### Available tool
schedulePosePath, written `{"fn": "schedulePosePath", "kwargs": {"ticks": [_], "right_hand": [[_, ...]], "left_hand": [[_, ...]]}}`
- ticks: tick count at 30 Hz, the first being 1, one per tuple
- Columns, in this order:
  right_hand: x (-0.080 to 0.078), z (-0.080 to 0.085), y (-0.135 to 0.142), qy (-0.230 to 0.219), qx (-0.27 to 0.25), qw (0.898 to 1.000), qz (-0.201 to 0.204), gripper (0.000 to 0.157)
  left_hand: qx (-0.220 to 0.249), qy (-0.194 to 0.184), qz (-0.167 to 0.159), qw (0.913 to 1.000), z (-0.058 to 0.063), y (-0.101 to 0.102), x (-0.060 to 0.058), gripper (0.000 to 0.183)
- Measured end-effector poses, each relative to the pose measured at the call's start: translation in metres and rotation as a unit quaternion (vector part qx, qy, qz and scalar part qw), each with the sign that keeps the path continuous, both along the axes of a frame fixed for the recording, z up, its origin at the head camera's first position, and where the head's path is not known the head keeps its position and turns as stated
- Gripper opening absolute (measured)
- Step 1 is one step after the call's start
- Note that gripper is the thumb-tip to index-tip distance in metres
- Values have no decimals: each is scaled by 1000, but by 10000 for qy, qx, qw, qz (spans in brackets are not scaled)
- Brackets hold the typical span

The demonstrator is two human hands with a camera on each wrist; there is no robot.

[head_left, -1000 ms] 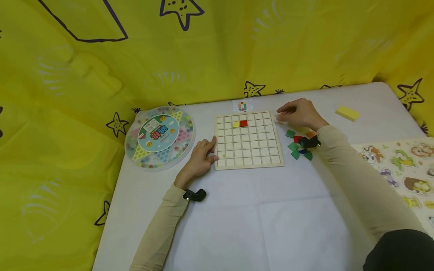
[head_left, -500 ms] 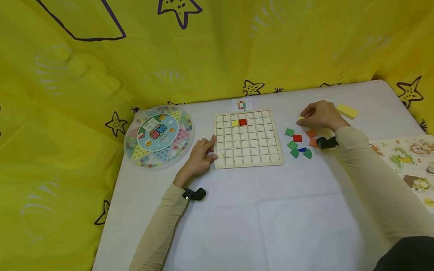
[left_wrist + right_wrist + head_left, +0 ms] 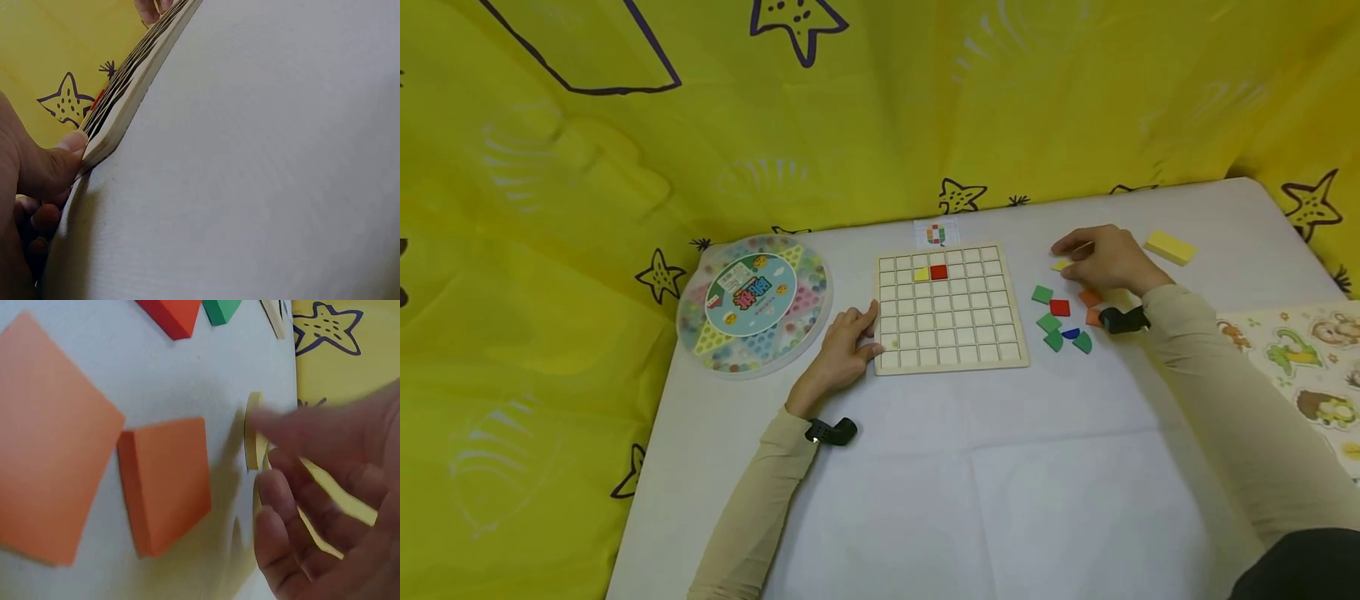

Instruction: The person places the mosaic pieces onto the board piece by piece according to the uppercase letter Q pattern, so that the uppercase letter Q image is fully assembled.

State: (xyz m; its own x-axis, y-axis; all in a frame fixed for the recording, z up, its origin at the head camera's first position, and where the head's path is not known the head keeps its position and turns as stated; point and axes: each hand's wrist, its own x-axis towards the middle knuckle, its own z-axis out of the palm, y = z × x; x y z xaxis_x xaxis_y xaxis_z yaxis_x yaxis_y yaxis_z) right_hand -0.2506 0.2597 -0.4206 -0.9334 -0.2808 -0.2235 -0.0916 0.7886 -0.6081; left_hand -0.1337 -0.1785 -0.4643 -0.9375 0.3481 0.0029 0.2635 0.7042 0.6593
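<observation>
A wooden grid board [image 3: 951, 312] lies in the middle of the table in the head view, with a yellow tile [image 3: 921, 275] and a red square tile [image 3: 938, 272] on it. At its front left corner, my left hand [image 3: 848, 346] holds the edge, thumb on the corner [image 3: 75, 140] and fingers curled beside it. Right of the board, my right hand [image 3: 1108, 258] is over a small yellow tile [image 3: 1061, 266]. In the right wrist view the blurred thumb overlaps this yellow tile [image 3: 252, 434], while the loosely bent fingers stand apart from the thumb.
Green tiles [image 3: 1048, 322], a red tile [image 3: 1059, 307], a blue tile [image 3: 1071, 333] and orange tiles [image 3: 169, 487] lie near the right hand. A yellow block [image 3: 1170, 247], a sticker sheet [image 3: 1318, 358], a round game box [image 3: 754, 307] and a pattern card [image 3: 936, 234] surround the board.
My right hand has moved right, from beside the board's right edge to the yellow tile, and its forefinger has since lifted away from the thumb. The left hand stays at the board.
</observation>
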Motion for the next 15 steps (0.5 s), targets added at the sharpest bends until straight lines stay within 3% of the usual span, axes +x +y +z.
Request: {"fn": "schedulePosePath", "kwargs": {"ticks": [4, 8, 15], "right_hand": [[0, -4, 2, 116, 98, 9996, -240, 52], [1, -6, 1, 87, 140, 9993, -330, 50], [-1, -6, 1, -42, -43, 10000, 56, 38]], "left_hand": [[-6, 15, 7, 10000, 0, 0, 1, 73], [15, 21, 5, 10000, 0, 0, 1, 73], [45, 6, -18, 10000, 1, 0, 0, 73]]}}
